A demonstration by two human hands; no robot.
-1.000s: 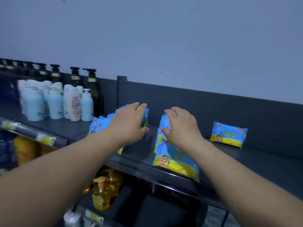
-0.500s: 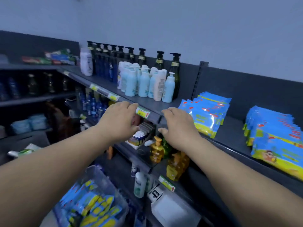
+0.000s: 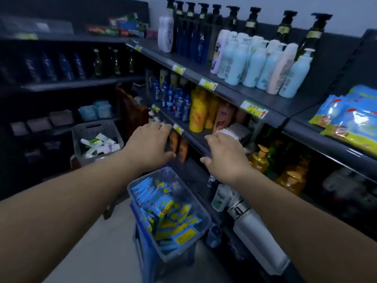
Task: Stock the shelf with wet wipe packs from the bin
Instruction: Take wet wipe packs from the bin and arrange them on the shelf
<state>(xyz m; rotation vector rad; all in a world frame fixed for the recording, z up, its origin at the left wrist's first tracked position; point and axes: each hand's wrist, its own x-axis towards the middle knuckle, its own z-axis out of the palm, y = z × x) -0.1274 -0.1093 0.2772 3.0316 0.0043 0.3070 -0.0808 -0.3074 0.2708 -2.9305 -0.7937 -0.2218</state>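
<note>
Both hands are empty. The left hand (image 3: 151, 146) and right hand (image 3: 226, 158) reach forward palm down, fingers apart and loosely bent, holding nothing. They hang side by side above the far end of a clear plastic bin (image 3: 205, 214) that sits low in front of the racks.

Blue and yellow wet wipe packs (image 3: 163, 209) fill the near part of the bin, mostly standing on edge. Their printing is too blurred to read.

More wipe packs (image 3: 350, 117) of the same blue and yellow kind lie stacked at the front edge of the top shelf (image 3: 318, 139), at the right of the view. One carries what looks like a cartoon face.

Along the front edges of the shelves run yellow-green price labels (image 3: 254, 109) with red arrows, and their figures are not legible.

Pale blue bottles (image 3: 261, 64) stand near the top shelf's front. Dark pump bottles (image 3: 232, 19) with small gold labels line the back.

Orange bottles (image 3: 197, 113) stand on the shelf below.

To the left, a grey basket (image 3: 95, 129) holds white tubes.
</note>
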